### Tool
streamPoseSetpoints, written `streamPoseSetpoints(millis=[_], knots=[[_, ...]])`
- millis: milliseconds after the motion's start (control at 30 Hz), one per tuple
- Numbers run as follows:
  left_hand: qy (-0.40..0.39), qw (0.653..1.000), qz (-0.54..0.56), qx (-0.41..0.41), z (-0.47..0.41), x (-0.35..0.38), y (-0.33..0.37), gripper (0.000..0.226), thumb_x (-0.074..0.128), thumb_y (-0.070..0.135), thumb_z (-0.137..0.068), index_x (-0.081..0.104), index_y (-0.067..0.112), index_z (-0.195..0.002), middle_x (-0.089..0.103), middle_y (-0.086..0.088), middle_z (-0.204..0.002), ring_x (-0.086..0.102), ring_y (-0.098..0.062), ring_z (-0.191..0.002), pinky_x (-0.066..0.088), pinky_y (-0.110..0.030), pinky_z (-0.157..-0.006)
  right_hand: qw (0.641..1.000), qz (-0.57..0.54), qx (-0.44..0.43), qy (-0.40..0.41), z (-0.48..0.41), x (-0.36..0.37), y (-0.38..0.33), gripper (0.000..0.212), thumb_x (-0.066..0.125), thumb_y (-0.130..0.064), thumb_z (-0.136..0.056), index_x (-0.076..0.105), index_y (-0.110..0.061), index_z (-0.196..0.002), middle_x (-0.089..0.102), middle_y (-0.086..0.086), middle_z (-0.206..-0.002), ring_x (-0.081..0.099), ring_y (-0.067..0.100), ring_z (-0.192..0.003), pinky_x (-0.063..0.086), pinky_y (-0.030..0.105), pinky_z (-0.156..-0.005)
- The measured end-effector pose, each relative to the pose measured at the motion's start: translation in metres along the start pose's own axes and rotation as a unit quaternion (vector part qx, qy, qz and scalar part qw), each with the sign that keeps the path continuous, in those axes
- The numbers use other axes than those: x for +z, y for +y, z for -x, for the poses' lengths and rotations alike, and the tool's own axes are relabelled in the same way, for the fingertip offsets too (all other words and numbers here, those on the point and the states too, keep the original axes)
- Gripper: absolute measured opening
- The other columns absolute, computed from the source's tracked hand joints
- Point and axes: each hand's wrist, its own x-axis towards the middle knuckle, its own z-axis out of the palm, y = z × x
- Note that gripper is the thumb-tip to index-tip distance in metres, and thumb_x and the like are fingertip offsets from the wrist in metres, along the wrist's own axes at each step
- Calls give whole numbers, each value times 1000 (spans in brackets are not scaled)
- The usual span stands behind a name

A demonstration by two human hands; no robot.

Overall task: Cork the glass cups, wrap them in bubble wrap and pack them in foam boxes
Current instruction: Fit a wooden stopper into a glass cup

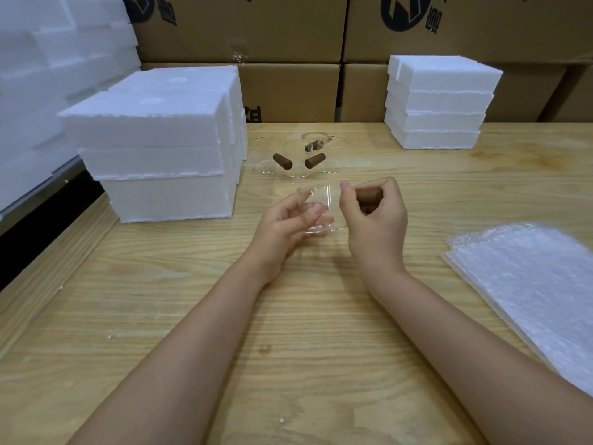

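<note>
A clear glass cup is held over the middle of the wooden table, with my left hand curled round its left side. To its right, my right hand grips a brown cork in its curled fingers, close to the cup. Behind them stand three more glass cups with brown corks lying across them. A pile of bubble wrap sheets lies at the right. White foam boxes are stacked at the left.
A second stack of foam pieces stands at the back right. Cardboard cartons form a wall behind the table. More foam is piled at the far left, past the table's left edge. Bare wood lies under my forearms.
</note>
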Motion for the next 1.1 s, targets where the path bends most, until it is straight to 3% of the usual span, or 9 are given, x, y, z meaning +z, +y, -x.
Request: streamPoseSetpoints(millis=[100, 233, 367, 567, 667, 767, 867, 967, 1100], knots=[[-18, 999, 40, -26, -1, -2, 3, 61, 63, 19, -86, 42, 0, -140, 62, -13, -109, 64, -18, -89, 55, -27, -67, 998, 20, -53, -32, 4, 1, -2, 21, 68, -16, -87, 49, -21, -79, 56, -14, -67, 54, -7, -61, 42, 8, -59], [-55, 995, 77, -33, -2, -6, 1, 27, 50, 29, -92, 61, 25, -116, 72, 4, -93, 67, -13, -76, 54, -26, -59, 990, 36, -111, -85, 8, 0, -4, 12, 65, -15, -89, 53, -16, -90, 57, -13, -73, 58, 1, -63, 44, 14, -58], [-24, 993, 80, -80, -6, -5, 5, 49, 46, 41, -88, 54, 11, -126, 54, -20, -103, 61, -19, -62, 44, -26, -52, 975, 59, -153, -147, 12, 1, -6, 13, 59, -13, -90, 61, -7, -102, 55, -14, -72, 57, 11, -60, 51, 38, -58], [9, 990, 95, -105, -7, -7, 9, 34, 32, 34, -101, 58, 14, -92, 59, -7, -79, 58, -19, -72, 52, -26, -55, 951, 89, -237, -179, 13, 4, -8, 33, 57, -3, -89, 59, 4, -121, 47, -26, -68, 48, -11, -57, 35, 4, -63], [10, 989, 96, -111, -7, -8, 9, 44, 31, 35, -100, 62, 13, -78, 59, -6, -71, 56, -20, -71, 48, -28, -57, 949, 87, -251, -172, 16, 6, -9, 35, 59, -1, -87, 59, 6, -121, 35, -30, -59, 47, -12, -55, 32, 1, -60], [-10, 986, 129, -102, -7, -7, 9, 55, 30, 33, -100, 70, 16, -66, 55, -8, -80, 55, -21, -74, 52, -27, -57, 957, 71, -235, -155, 17, 6, -11, 30, 61, -4, -85, 65, 2, -114, 45, -29, -54, 48, -9, -53, 33, 2, -59], [-20, 986, 134, -95, -8, -9, 6, 48, 31, 33, -101, 69, 10, -84, 58, -6, -84, 58, -20, -72, 53, -29, -58, 960, 84, -228, -137, 19, 7, -13, 25, 63, -8, -84, 67, -1, -107, 40, -23, -51, 45, -7, -51, 33, 3, -57], [-37, 991, 92, -88, -9, -10, 2, 44, 35, 38, -99, 62, 4, -106, 65, -1, -80, 57, -20, -79, 49, -32, -70, 967, 92, -202, -123, 18, 6, -11, 17, 64, -12, -85, 65, -4, -100, 33, -18, -54, 40, 0, -49, 32, 7, -54], [-64, 991, 74, -86, -7, -13, 1, 41, 47, 45, -93, 63, 15, -116, 65, -16, -110, 65, -25, -92, 57, -34, -78, 982, 53, -150, -101, 15, 4, -10, 8, 59, -19, -91, 61, -14, -97, 44, -13, -57, 44, 1, -53, 34, 9, -53]])
